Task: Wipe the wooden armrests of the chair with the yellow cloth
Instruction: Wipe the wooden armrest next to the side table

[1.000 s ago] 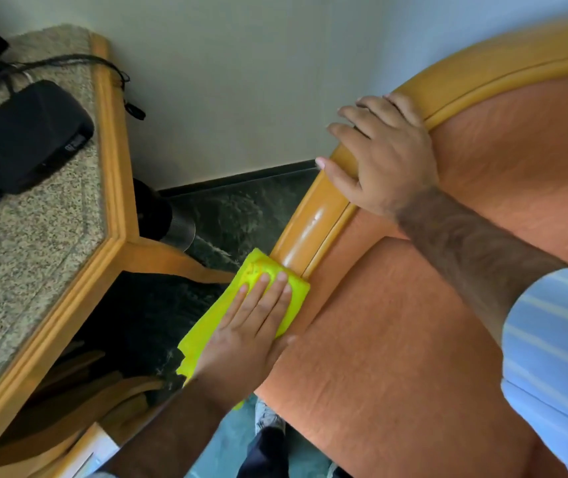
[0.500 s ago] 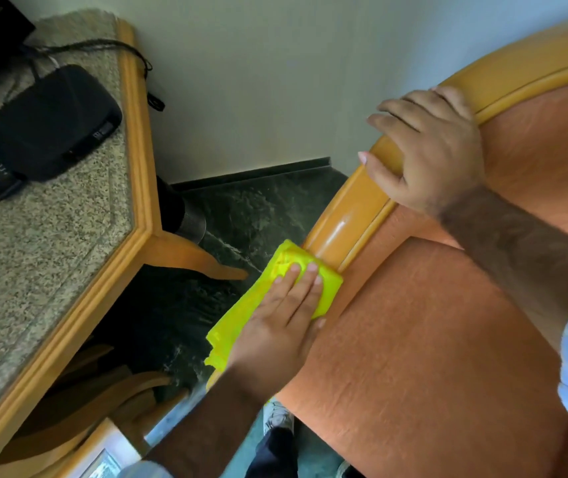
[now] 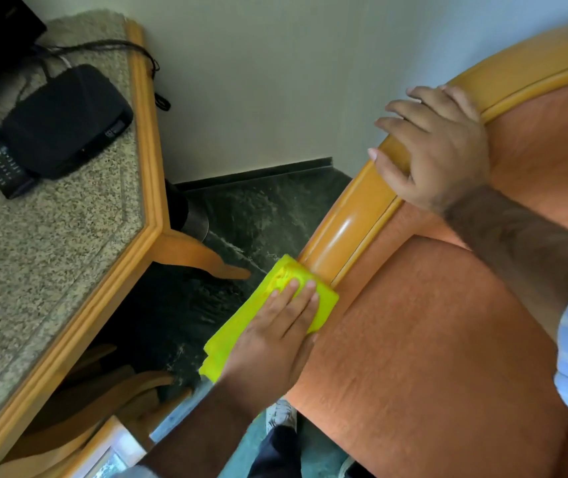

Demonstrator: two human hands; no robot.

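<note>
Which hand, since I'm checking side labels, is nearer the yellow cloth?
Left. The left hand presses flat on the yellow cloth; the right hand grips the wooden armrest farther up, apart.

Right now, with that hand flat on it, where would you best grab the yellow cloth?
Probably best to pinch the loose folded end of the yellow cloth that hangs off the wooden armrest, coming from the table side. The left hand lies flat over its upper part, and the orange seat cushion blocks the other side.
</note>
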